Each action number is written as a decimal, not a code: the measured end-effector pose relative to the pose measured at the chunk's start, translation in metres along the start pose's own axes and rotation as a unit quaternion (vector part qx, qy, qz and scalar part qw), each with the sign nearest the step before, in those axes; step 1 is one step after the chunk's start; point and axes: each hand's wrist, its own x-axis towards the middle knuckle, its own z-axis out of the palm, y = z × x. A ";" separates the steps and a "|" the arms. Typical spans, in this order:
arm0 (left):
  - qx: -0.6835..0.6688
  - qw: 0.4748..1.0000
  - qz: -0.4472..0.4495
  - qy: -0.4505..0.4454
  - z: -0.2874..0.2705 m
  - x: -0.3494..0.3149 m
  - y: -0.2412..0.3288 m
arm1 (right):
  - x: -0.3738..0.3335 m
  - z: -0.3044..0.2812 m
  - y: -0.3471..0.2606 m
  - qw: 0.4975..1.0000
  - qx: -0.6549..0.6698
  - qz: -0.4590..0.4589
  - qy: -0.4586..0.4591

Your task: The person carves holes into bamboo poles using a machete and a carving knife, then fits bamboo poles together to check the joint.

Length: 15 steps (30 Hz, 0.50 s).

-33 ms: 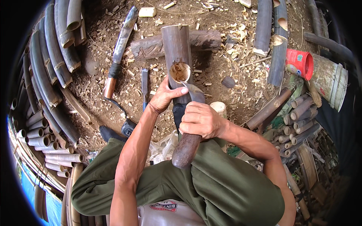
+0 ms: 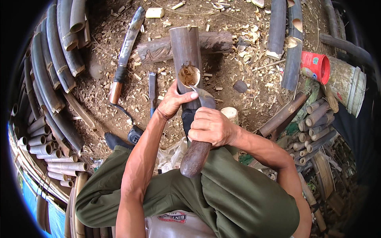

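A dark bamboo tube (image 2: 185, 47) points away from me, its far part resting across a short log (image 2: 216, 41). In its upper side is a cut hole with a pale rim and rough brown inside. My left hand (image 2: 174, 101) grips the tube just below this hole, thumb laid over the top and the other fingers hidden under the left side. My right hand (image 2: 212, 126) is closed round a knife with a thick dark wooden handle (image 2: 195, 160). The curved knife blade (image 2: 206, 99) has its tip at the hole's near rim, close to my left thumb.
On the ground left lie a large knife (image 2: 130, 43) and a chisel (image 2: 152, 89). Bamboo poles (image 2: 53, 59) are piled along the left, and short bamboo pieces (image 2: 315, 127) at right, near a red tub (image 2: 315, 66) and dirty bucket (image 2: 349, 85). Wood chips litter the soil.
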 end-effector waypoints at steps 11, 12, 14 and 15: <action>0.080 0.991 0.069 0.084 0.022 0.004 0.001 | -0.016 -0.005 0.016 0.994 -0.080 -0.048 -0.064; 0.077 0.991 0.065 0.088 0.025 0.004 0.002 | -0.018 -0.006 0.020 0.992 -0.091 -0.055 -0.066; 0.089 0.984 0.078 0.132 0.032 0.006 0.000 | -0.024 -0.010 0.028 0.986 -0.133 -0.068 -0.076; 0.096 0.979 0.085 0.157 0.034 0.007 -0.002 | -0.025 -0.012 0.031 0.984 -0.140 -0.072 -0.085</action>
